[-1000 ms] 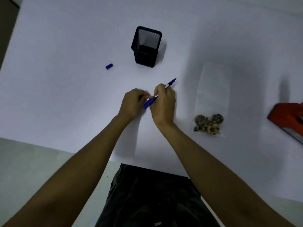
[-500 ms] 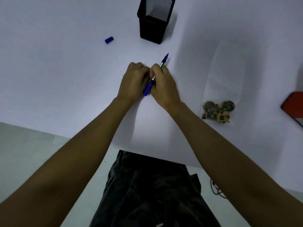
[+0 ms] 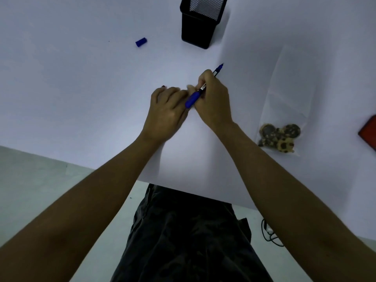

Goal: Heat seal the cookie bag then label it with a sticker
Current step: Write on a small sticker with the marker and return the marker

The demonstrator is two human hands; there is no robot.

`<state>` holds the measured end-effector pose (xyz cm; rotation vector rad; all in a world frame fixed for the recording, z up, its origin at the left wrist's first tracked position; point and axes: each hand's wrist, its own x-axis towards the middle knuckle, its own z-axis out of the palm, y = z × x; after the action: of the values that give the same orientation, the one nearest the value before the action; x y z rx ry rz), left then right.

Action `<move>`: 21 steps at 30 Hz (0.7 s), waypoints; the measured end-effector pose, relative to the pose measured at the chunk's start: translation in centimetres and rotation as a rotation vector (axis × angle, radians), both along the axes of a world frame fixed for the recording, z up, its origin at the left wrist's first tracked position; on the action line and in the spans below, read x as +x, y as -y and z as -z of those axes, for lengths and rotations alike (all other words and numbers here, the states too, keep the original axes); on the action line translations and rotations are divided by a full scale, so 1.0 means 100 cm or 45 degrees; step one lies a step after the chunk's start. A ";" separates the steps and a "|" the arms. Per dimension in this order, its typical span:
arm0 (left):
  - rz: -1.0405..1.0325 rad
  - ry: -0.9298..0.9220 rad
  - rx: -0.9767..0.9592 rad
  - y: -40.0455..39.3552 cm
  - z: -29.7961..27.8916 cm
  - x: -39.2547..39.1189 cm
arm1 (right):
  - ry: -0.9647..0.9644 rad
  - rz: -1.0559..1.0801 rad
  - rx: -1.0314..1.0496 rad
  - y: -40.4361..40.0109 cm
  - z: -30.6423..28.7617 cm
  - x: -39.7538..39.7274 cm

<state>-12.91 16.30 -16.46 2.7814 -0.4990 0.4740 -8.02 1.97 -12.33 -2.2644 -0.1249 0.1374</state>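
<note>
My right hand (image 3: 213,102) grips a blue pen (image 3: 195,96) at mid table, its tip pointing away to the upper right. My left hand (image 3: 166,110) lies just left of it with curled fingers meeting the right hand's fingertips; whatever small thing they pinch between them is hidden. The clear cookie bag (image 3: 284,94) lies flat to the right, apart from both hands, with several chocolate-chip cookies (image 3: 278,137) at its near end.
A black mesh pen holder (image 3: 201,23) stands at the back of the white table (image 3: 81,98). A blue pen cap (image 3: 141,42) lies left of it. A red device (image 3: 369,132) shows at the right edge. The table's near edge runs just below my forearms.
The view has dipped and shifted, so the holder and cap sit higher in frame. My hands stay together at mid table; the pen has tilted a little more to the right.
</note>
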 end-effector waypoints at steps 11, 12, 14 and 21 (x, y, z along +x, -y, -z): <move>-0.020 -0.052 0.051 0.003 -0.008 0.000 | 0.260 0.128 0.270 -0.012 0.017 0.014; -0.022 -0.064 0.055 0.004 -0.009 0.000 | 0.266 0.157 0.272 -0.012 0.019 0.016; -0.036 -0.092 0.070 0.004 -0.010 0.001 | 0.237 0.228 0.302 -0.013 0.021 0.021; -0.043 -0.078 0.106 0.006 -0.010 0.001 | 0.218 0.250 0.292 -0.015 0.024 0.023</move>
<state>-12.79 15.73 -15.47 2.8783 -0.4688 0.3828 -5.72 3.48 -14.76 -2.0430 -0.0070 -0.1671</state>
